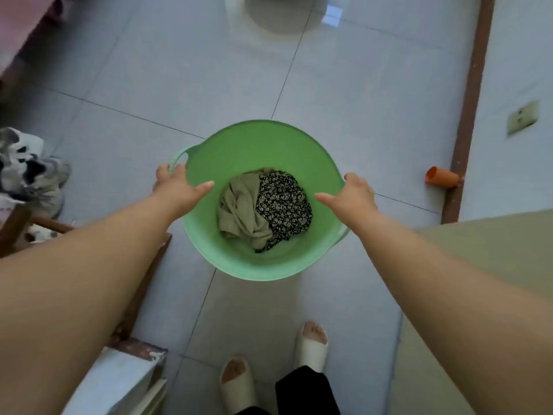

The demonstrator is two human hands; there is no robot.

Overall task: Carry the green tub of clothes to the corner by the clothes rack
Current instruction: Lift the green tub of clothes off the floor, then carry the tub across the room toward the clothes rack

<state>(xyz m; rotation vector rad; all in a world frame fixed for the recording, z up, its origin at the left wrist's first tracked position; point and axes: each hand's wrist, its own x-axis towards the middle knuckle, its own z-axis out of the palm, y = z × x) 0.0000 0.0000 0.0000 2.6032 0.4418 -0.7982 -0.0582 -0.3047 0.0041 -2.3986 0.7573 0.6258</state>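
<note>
Head view: we clamp left hand point(176, 187) and right hand point(354, 194) on opposite rims of the green tub point(260, 151) (clothes point(263, 211) inside), centred ahead, equally near both.

Green tub point(254, 151), on tiled floor point(374, 85): holds olive garment point(239, 211) and floral garment point(284, 202). Left hand point(176, 187) and right hand point(356, 196) at opposite rim edges, apparently gripping.

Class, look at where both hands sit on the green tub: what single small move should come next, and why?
Probably closing the fingers firmly on the rim. The left hand and right hand rest on opposite sides of the green tub, thumbs inside, clothes at the bottom. The grip seems balanced; whether the tub is off the floor is unclear.
</note>
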